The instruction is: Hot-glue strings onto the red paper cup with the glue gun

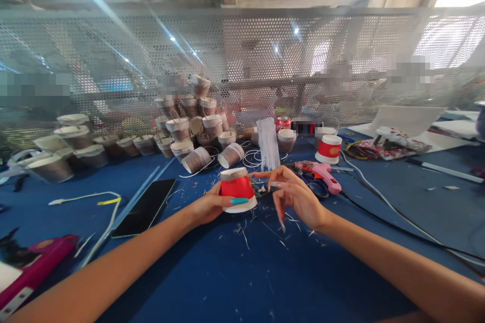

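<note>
A red and white paper cup (235, 185), upside down with its wide rim lowest, is gripped in my left hand (210, 205), the thumb lying across its lower side. My right hand (297, 196) hovers just right of the cup, fingers spread and partly bent, with nothing visible in them. Its index fingertip comes close to the cup's right side; whether they touch I cannot tell. Behind my right hand lies a pink hot glue gun (320, 175). A bundle of clear glue sticks (268, 144) stands beyond the cup.
Wrapped cups (178, 128) are stacked at the back left. Another red cup (329, 149) stands right of the glue sticks. A black phone (146, 208) lies left, near a magenta device (38, 267). Cables (394, 227) cross the right side. White thread scraps litter the blue table (242, 282).
</note>
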A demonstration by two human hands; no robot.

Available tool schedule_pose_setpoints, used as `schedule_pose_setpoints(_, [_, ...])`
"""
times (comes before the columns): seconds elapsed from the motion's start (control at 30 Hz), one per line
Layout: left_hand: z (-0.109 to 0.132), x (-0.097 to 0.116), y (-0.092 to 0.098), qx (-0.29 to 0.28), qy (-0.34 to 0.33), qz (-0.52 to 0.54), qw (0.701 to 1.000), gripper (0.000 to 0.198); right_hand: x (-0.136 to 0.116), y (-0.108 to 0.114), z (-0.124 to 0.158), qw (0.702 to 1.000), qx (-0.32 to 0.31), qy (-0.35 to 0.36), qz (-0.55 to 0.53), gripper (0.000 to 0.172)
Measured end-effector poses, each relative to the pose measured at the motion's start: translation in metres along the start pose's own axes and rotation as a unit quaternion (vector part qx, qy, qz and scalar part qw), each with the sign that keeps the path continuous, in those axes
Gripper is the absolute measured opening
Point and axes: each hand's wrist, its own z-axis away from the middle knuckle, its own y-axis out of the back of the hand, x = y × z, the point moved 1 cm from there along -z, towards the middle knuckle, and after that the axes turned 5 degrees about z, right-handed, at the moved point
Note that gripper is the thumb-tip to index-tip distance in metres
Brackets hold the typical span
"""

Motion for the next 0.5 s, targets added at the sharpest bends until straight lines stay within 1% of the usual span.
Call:
schedule_pose_setpoints(0.1, [-0.001, 0.000, 0.001, -0.005, -0.010, 0.012, 1.000, 0.062, 0.002, 0.005, -0.002, 0.998, 0.053, -0.015, 0.004, 0.015])
schedule_pose_setpoints(0.17, [-0.001, 0.000, 0.000, -0.010, -0.021, 0.017, 1.000, 0.062, 0.003, 0.007, -0.003, 0.994, 0.103, 0.001, 0.029, 0.016])
schedule_pose_setpoints(0.23, [-0.002, 0.001, -0.001, -0.007, -0.030, 0.022, 0.999, 0.059, 0.005, 0.008, -0.002, 0.983, 0.160, 0.006, 0.087, 0.017])
schedule_pose_setpoints(0.27, [-0.002, 0.002, -0.002, -0.002, -0.032, 0.025, 0.999, 0.057, 0.005, 0.009, -0.001, 0.973, 0.190, 0.002, 0.135, 0.017])
schedule_pose_setpoints(0.3, [-0.002, 0.002, -0.003, 0.005, -0.034, 0.028, 0.999, 0.056, 0.005, 0.010, -0.001, 0.956, 0.219, -0.001, 0.196, 0.017])
schedule_pose_setpoints(0.33, [-0.003, 0.003, -0.003, 0.013, -0.037, 0.033, 0.999, 0.055, 0.004, 0.012, 0.000, 0.931, 0.250, 0.000, 0.266, 0.017])
schedule_pose_setpoints(0.43, [-0.004, 0.003, -0.003, 0.032, -0.040, 0.048, 0.998, 0.052, -0.001, 0.018, 0.000, 0.830, 0.317, 0.013, 0.459, 0.016])
schedule_pose_setpoints(0.5, [-0.005, 0.002, -0.001, 0.041, -0.039, 0.058, 0.997, 0.050, -0.006, 0.024, -0.001, 0.750, 0.342, 0.022, 0.566, 0.017])
